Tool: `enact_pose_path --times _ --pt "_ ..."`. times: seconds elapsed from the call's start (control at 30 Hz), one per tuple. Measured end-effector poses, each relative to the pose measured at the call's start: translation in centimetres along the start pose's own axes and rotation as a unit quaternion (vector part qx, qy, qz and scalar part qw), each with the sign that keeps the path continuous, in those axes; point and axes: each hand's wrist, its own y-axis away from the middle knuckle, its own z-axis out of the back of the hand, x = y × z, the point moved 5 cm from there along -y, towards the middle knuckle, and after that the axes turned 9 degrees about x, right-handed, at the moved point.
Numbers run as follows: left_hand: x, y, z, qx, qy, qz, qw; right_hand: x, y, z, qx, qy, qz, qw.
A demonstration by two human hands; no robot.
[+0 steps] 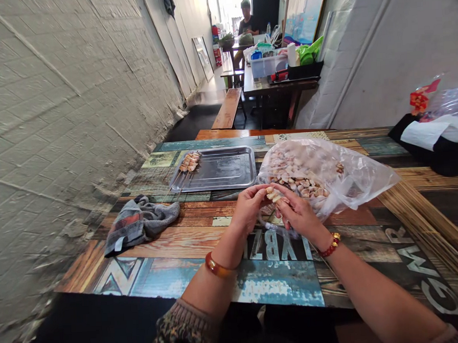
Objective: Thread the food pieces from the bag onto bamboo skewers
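The left hand (250, 207) and right hand (298, 215), fingers curled, pinch small cream-coloured pieces (273, 194) before a filled translucent plastic bag (354, 177), partly hiding it. Leftward lie a rectangular silver metal tray (229, 170) bearing loaded thin skewers (190, 162) and a crumpled grey cloth (139, 221).

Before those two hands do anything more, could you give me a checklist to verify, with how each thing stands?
1. Bare left hand gripping small pale food pieces: ok, fingers pinch them.
2. Bare right hand gripping too: ok, same pieces.
3. Shiny rectangular metal tray has room: ok, loaded skewers lie only at its left end.
4. Translucent white plastic bag nearby: ok, beside the hands.
5. Long thin tan sticks nearby: ok, right of the bag.
6. Skewers clear of crumpled grey towel: cannot tell.
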Motion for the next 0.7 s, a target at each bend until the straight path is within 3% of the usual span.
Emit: enact_pose_path --times 0.23,0.37,0.6,0.7 --pt "-0.2 -0.1 0.4 -0.041 0.011 -0.021 0.999 0.2 0.0 -0.3 0.004 0.031 0.015 0.999" --pt "-0.1 -0.2 0.4 -0.044 0.041 0.007 0.998 0.0 0.0 0.0 -0.023 0.01 0.018 1.0" --pt "0.5 0.3 -0.6 0.05 -0.081 0.066 0.993 0.3 -0.1 -0.2 -0.02 0.048 0.047 0.998" --pt "0.4 0.5 -1.1 0.088 -0.081 0.069 0.99 0.2 0.0 -0.2 -0.021 0.033 0.042 0.998"
